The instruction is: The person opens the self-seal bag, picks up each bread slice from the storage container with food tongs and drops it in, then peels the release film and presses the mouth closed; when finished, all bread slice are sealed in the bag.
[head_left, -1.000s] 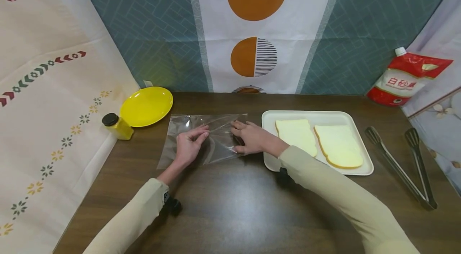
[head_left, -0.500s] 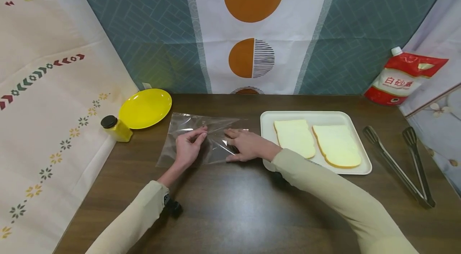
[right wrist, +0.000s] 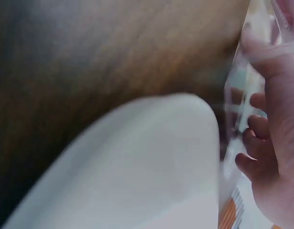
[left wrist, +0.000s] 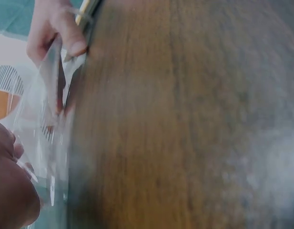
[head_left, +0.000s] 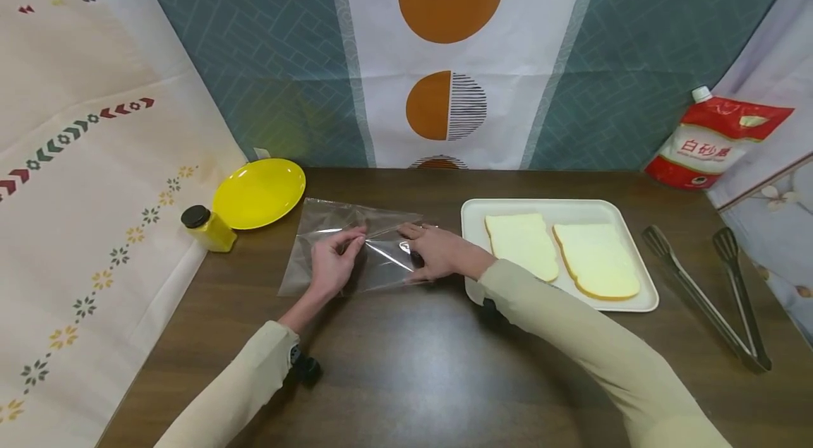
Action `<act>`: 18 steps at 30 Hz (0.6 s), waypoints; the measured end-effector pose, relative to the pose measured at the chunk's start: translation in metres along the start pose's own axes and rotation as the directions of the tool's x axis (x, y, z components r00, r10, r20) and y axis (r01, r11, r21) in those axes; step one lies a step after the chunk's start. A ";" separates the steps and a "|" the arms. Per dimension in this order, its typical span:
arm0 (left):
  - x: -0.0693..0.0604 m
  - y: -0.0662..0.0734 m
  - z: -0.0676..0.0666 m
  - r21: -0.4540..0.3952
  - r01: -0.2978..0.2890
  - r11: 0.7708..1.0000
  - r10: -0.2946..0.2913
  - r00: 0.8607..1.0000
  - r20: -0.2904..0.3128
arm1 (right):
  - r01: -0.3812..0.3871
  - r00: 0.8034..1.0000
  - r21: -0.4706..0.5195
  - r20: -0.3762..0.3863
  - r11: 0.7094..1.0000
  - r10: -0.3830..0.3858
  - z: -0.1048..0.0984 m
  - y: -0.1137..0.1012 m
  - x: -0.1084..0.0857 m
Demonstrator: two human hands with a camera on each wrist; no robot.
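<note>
Left hand (head_left: pixel 332 267) pinching clear bag (head_left: pixel 384 262); right hand (head_left: pixel 441 252), fingers spread, touching bag's right end. White tray (head_left: pixel 574 209) farther right.

A clear plastic film (head_left: pixel 386 263) is spread over the dark wooden table (head_left: pixel 419 363) between the yellow plate (head_left: pixel 260 194) and the white tray (head_left: pixel 543 205). Its surface is creased and streaked with reflections.

White tray (right wrist: pixel 156 162), beside right fingers (right wrist: pixel 259 127): blurred, cut off at right wrist view's lower edge. Plastic bag (head_left: pixel 384 266): partly hidden beneath fingers.
</note>
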State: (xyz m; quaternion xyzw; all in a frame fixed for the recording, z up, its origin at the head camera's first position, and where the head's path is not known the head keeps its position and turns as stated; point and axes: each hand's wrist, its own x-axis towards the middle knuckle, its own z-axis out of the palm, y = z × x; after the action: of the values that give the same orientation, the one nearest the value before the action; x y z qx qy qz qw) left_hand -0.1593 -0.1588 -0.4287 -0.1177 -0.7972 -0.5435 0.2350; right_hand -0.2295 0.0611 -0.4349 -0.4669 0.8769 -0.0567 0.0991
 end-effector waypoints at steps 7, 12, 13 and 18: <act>0.001 -0.001 0.003 -0.020 0.021 1.000 -0.021 0.999 -0.035 | -0.007 0.986 0.151 -0.166 0.988 0.033 -0.020 0.013 -0.039; 0.002 -0.002 0.003 -0.037 0.030 0.999 -0.032 0.999 -0.044 | -0.080 0.938 0.222 -0.314 0.972 0.149 -0.037 0.027 -0.097; 0.002 -0.003 0.003 -0.042 0.033 0.999 -0.035 0.998 -0.044 | -0.108 0.921 0.238 -0.341 0.965 0.187 -0.040 0.029 -0.111; 0.003 -0.005 0.002 -0.059 0.063 0.996 -0.066 0.997 -0.045 | -0.306 0.779 0.270 -0.480 0.913 0.404 -0.047 0.042 -0.188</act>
State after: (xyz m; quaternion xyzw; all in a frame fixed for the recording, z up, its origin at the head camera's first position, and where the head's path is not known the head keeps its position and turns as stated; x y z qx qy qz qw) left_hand -0.1643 -0.1593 -0.4313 -0.0859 -0.7787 -0.5763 0.2327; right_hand -0.1719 0.2410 -0.3742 -0.2482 0.9336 -0.2402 -0.0948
